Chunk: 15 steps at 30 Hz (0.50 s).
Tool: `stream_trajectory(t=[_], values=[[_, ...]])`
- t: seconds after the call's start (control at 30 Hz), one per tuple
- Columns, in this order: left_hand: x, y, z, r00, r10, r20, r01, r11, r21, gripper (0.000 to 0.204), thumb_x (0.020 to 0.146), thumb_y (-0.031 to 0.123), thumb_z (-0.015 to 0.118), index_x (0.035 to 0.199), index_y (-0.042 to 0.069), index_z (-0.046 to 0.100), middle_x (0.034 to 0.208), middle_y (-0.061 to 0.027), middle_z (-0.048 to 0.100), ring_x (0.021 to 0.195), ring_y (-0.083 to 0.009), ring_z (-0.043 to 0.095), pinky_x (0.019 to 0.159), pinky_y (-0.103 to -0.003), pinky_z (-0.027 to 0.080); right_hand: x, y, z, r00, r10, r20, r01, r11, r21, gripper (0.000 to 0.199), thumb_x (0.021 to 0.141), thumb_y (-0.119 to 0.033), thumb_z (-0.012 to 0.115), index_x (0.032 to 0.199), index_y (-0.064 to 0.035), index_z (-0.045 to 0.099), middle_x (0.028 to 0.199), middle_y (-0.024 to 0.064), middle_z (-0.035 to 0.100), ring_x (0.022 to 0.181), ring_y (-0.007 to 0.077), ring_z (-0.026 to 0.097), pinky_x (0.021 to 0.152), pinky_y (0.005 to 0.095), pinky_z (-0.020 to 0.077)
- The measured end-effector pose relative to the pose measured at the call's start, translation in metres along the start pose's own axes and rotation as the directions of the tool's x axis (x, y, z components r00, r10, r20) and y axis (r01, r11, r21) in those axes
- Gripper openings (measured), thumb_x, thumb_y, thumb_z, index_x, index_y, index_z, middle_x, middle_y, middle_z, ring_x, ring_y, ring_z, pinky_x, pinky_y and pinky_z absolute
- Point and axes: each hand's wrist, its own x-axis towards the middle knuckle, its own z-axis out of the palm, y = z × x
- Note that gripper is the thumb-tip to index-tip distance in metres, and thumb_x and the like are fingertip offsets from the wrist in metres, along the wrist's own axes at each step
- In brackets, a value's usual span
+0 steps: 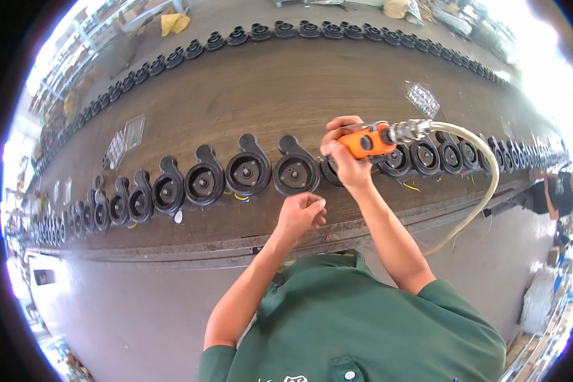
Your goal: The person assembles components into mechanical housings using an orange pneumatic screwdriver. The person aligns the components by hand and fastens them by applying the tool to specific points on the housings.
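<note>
My right hand (350,164) is wrapped around an orange air screwdriver (369,141), which lies roughly level above the row of housings. A metal coupling joins the tool's right end to a pale hose (492,167). My left hand (298,218) is by the near rim of a round black blower housing (295,174), its fingers curled in a pinch; whatever they may hold is too small to make out. Another black housing (248,173) stands just left of that one. Beneath the tool and right hand, a further housing (329,170) is partly hidden.
More black housings (204,181) line the near side of the long table (235,95), and a second row (309,29) runs along its far side. Clear trays of small parts (422,99) lie on the tabletop. Another person (561,191) is at the far right.
</note>
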Motion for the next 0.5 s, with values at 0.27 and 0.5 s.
stream_trajectory(t=[0.27, 0.5], values=[[0.087, 0.063, 0.028, 0.751, 0.554, 0.36, -0.461, 0.048, 0.886, 0.052, 0.075, 0.026, 0.084, 0.125, 0.016, 0.071, 0.141, -0.0174, 0.051, 0.131, -0.0358, 0.047, 0.107, -0.05, 0.042, -0.04, -0.016, -0.079, 0.916, -0.017, -0.402, 0.075, 0.989, 0.129, 0.023, 0.087, 0.002, 0.051, 0.111, 0.0016, 0.05, 0.072, 0.0051, 0.053, 0.063, 0.0142, 0.052, 0.062, 0.0343, 0.0505], [0.102, 0.076, 0.043, 0.849, 0.399, 0.347, -0.36, -0.044, 0.932, 0.053, 0.073, 0.037, 0.085, 0.12, 0.013, 0.074, 0.153, -0.0208, 0.042, 0.135, -0.0379, 0.044, 0.111, -0.051, 0.038, -0.053, -0.01, -0.099, 0.884, -0.01, -0.468, 0.067, 0.992, 0.104, 0.021, 0.088, 0.003, 0.05, 0.109, 0.0021, 0.051, 0.073, 0.007, 0.057, 0.064, 0.0165, 0.056, 0.065, 0.0337, 0.0505]])
